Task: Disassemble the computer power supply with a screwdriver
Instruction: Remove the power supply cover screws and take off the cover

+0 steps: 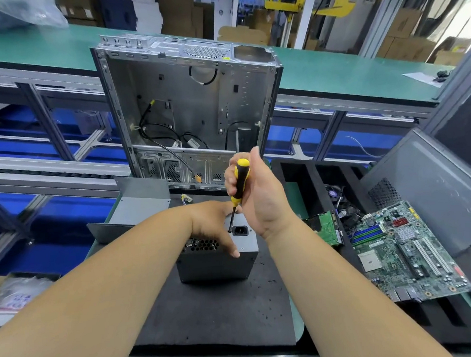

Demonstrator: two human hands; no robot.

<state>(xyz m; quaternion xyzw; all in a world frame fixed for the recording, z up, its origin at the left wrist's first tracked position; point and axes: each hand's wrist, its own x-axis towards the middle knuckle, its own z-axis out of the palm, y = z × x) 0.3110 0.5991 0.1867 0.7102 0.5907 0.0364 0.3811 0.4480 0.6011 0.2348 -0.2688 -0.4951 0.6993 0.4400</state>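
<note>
Right hand wrapped tight round the yellow-and-black screwdriver, handle near upright, thin shaft angling down to a tip set just left of the power socket. Left hand clamped over the top of the power supply, thumb down its near face, the other fingers hidden behind the box and the right hand. Screw head itself too small to make out. Grey box standing at the middle of the black mat, honeycomb vent half covered by the left palm. Open mat toward the near edge, flecked with small bits. Off the mat's far edge, a gutted computer case standing open, loose cables inside. Bent grey metal cover at the far left corner. Right of the mat, a motherboard lying tilted over a black foam tray, smaller green board partly tucked behind the right wrist.
</note>
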